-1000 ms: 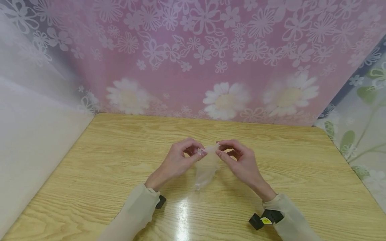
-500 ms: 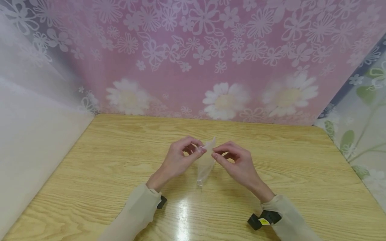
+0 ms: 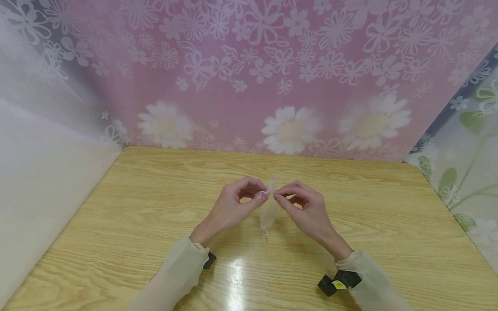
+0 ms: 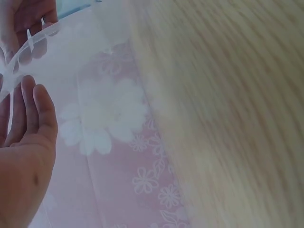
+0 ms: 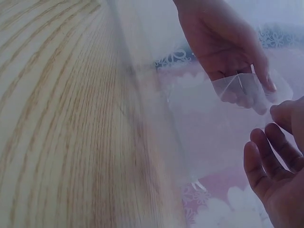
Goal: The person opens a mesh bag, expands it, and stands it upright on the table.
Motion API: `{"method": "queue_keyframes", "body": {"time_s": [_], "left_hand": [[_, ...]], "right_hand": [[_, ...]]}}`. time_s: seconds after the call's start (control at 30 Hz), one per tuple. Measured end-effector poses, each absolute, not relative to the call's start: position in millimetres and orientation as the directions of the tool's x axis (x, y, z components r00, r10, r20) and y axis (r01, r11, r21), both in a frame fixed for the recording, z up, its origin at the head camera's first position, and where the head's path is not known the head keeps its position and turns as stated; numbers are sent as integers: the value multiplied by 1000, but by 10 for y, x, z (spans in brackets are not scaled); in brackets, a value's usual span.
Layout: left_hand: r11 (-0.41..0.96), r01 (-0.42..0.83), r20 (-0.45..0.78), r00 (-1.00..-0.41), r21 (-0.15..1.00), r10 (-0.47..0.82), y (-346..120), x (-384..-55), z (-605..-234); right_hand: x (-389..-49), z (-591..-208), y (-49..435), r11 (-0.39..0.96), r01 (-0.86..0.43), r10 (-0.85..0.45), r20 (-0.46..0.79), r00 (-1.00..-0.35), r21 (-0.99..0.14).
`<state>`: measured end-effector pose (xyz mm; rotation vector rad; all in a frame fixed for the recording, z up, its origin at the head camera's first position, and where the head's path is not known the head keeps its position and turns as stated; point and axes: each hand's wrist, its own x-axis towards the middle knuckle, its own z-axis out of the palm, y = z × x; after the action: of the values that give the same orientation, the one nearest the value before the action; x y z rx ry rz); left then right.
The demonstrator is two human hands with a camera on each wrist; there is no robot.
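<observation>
Wood-grain tabletop point(image 3: 163, 190) extends to an upright pink sheet printed with white flowers point(image 3: 218, 95). Above the tabletop, between both hands, hangs a thin, translucent plastic bag point(image 3: 269, 212). Left hand point(image 3: 235, 202): thumb and fingers pinch its upper edge. Right hand point(image 3: 306, 204): thumb and forefinger pinch the opposite side. Compared with one second ago, the hands are closer together and the bag appears narrower; its upper edge is probably now slack, not spread.
</observation>
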<state>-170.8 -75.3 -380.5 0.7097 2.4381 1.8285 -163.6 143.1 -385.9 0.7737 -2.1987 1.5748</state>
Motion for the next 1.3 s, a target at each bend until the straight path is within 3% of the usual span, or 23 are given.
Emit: {"method": "queue_keyframes", "body": {"time_s": [0.27, 0.87, 1.3], "left_hand": [[114, 362, 275, -846, 925, 457, -796, -1709, -3828], [183, 311, 225, -897, 933, 381, -745, -1715, -3824], [169, 283, 214, -916, 944, 339, -767, -1723, -3828]], "right_hand": [[-1646, -3887, 1455, 215, -599, -235, 554, -799, -772], [-1629, -3867, 1438, 139, -541, -271, 494, -826, -829], [-1651, -3860, 1432, 176, -538, -232, 496, -837, -825]]}}
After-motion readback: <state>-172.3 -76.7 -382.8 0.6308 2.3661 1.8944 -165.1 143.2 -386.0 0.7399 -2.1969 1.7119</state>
